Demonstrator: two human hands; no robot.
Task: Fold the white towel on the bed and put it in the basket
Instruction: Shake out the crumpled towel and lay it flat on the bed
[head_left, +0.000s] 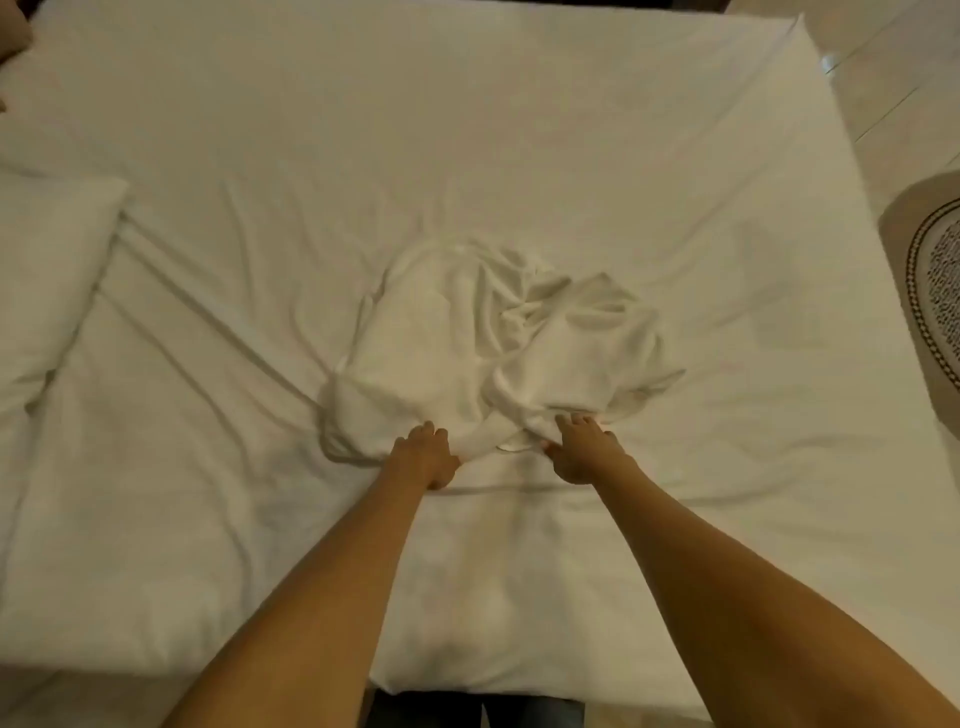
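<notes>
Our left hand (427, 457) and right hand (582, 451) each had a clenched grip on the towel (493, 338) edge; beyond them it lay crumpled on the bed (467, 130). No folds, no basket seen.

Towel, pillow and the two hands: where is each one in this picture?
white towel (483, 332), head view, on its crumpled middle.
pillow (47, 260), head view, on its broad top face.
left hand (428, 457), head view, on the back of the hand.
right hand (584, 449), head view, on the back of the hand.
</notes>
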